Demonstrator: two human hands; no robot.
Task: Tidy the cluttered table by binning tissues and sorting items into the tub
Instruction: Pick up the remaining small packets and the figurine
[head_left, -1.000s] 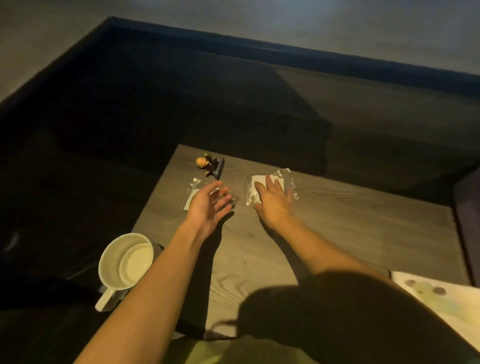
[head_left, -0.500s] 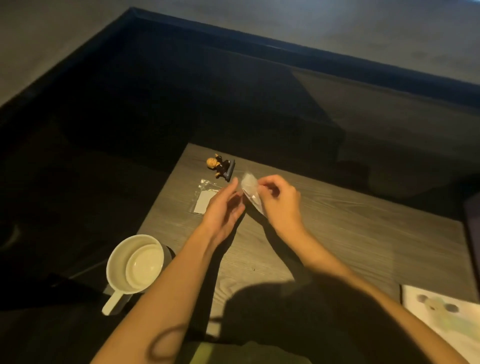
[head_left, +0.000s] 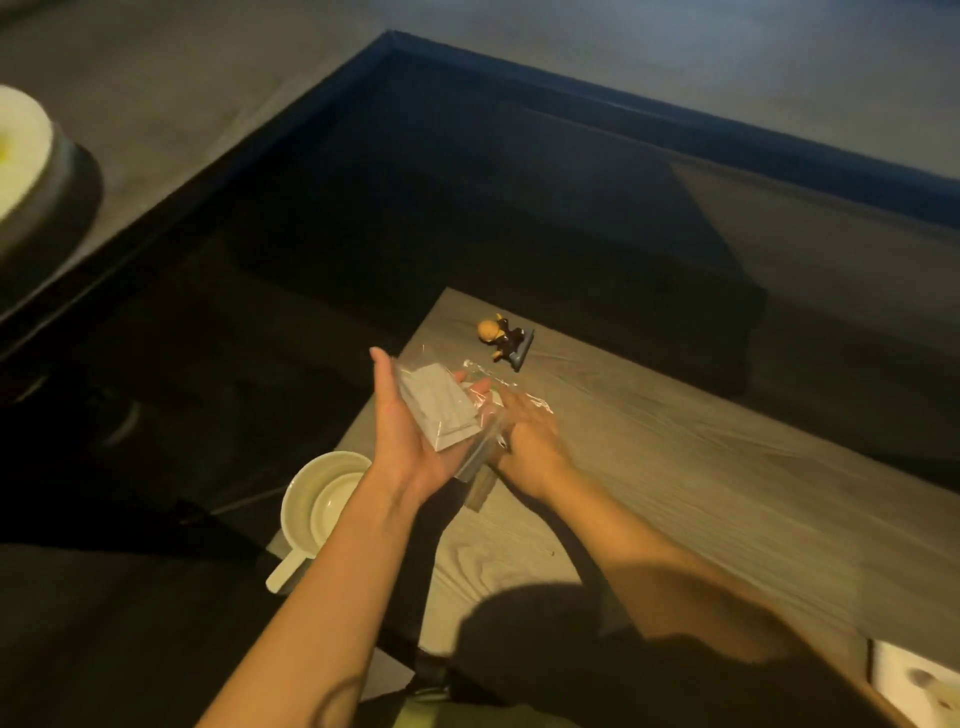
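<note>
Left hand (head_left: 410, 441) held palm up above the table (head_left: 701, 493) edge, fingers (head_left: 382, 371) straight and loosely spread. Clear packet (head_left: 441, 410) with white tissue inside lay flat across palm and fingers, carried rather than pinched. Right hand (head_left: 530, 441) lowered just beside, blurred; fingers reached at a second clear packet (head_left: 498, 395) near the table surface; grip could not be told. Small figurine (head_left: 501, 338) stood beyond both hands near the far table corner. White mug (head_left: 322, 499) sat past the left table edge.

Two bare forearms, no sleeves, olive-green garment (head_left: 415, 714) at bottom edge
</note>
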